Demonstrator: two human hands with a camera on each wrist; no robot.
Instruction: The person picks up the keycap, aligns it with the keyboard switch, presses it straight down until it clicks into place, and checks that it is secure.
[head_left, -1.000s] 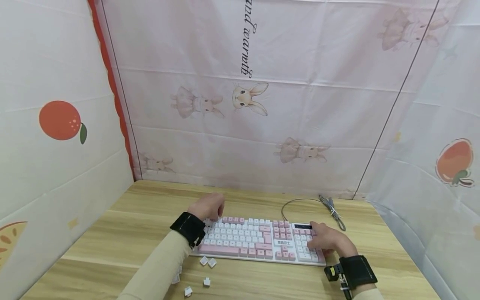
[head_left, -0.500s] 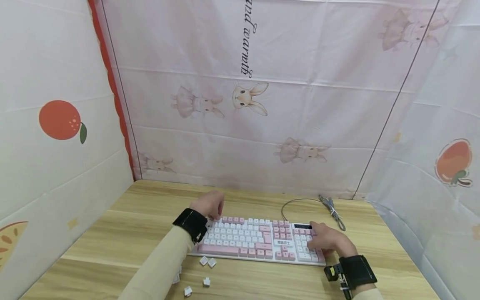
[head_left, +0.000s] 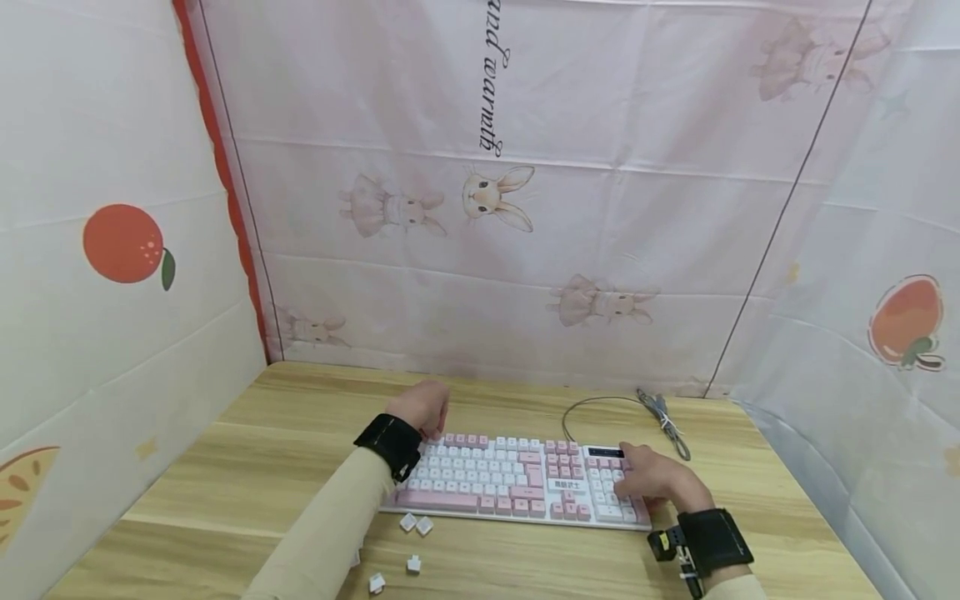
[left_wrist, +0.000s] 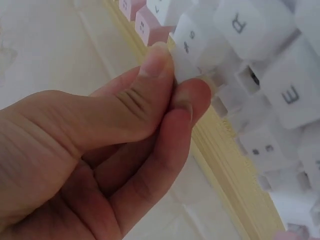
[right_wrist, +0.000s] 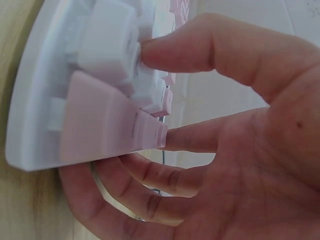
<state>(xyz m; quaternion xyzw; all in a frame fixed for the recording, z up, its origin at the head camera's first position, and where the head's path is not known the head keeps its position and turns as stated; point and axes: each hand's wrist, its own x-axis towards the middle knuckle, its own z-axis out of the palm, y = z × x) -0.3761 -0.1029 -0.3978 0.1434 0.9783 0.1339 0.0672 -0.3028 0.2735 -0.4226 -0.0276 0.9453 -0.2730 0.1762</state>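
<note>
A white and pink keyboard (head_left: pixel 480 477) lies on the wooden table. At its far left corner, my left hand (head_left: pixel 420 407) pinches a white keycap (left_wrist: pixel 186 66) between thumb and fingertips; in the left wrist view, bare key sockets (left_wrist: pixel 220 106) show beside the fingertips. My right hand (head_left: pixel 658 477) grips the keyboard's right end. Its thumb (right_wrist: pixel 175 52) presses on the white number pad keys, while several fingers (right_wrist: pixel 82 195) curl along and under the right edge, their tips partly hidden. The left hand and wrist cover the keyboard's left end in the head view.
Several loose white keycaps (head_left: pixel 414 565) lie on the table (head_left: pixel 480 558) in front of the keyboard, some partly hidden by the left sleeve (head_left: pixel 322 525). A tied grey cable (head_left: pixel 663 417) lies behind the keyboard at the right. Printed cloth walls (head_left: pixel 480 275) surround the table.
My left hand and forearm have shifted slightly to the right along the keyboard's back edge. The right hand and keyboard stay in place.
</note>
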